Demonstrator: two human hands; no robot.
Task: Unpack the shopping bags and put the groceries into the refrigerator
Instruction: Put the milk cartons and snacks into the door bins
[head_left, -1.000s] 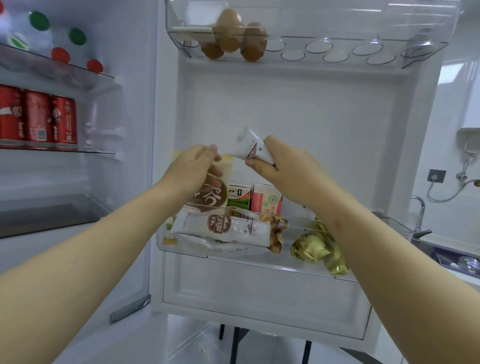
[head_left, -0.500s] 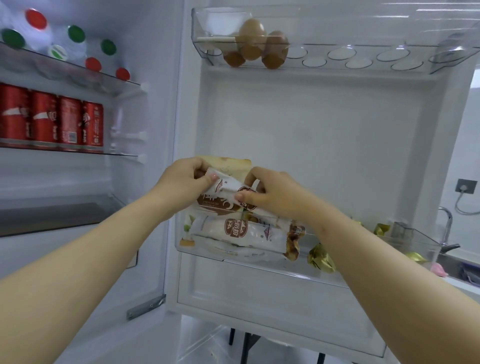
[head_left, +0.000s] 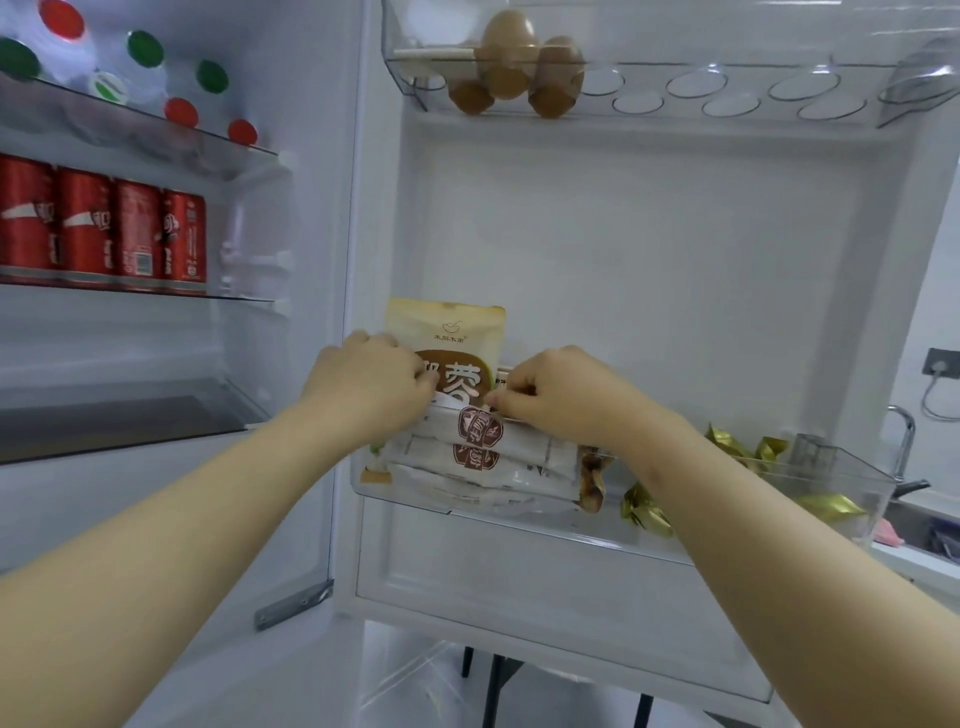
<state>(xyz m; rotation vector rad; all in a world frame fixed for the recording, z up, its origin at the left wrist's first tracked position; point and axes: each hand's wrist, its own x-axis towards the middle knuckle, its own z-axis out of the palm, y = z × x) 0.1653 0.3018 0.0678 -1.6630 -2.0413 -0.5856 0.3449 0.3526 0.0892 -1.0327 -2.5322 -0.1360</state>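
The refrigerator stands open, its door swung out to the right. A clear door bin (head_left: 831, 483) holds white snack packets with a brown round logo, stacked lengthwise. My left hand (head_left: 366, 384) and my right hand (head_left: 558, 397) both grip the top white packet (head_left: 480, 423), one at each end, pressing it down onto the stack. Behind it a cream pouch (head_left: 452, 338) with a brown label stands upright. Gold-wrapped sweets (head_left: 644, 512) lie in the right half of the same bin.
Three brown eggs (head_left: 511, 47) sit in the clear egg tray at the door's top. Red cans (head_left: 104, 228) line a glass shelf inside, with bottles with red and green caps (head_left: 145, 49) on the shelf above. A sink tap (head_left: 904, 431) shows far right.
My right hand brought the white packet down from chest height to the bin. My left hand took its other end, and both lowered it onto the stacked packets.
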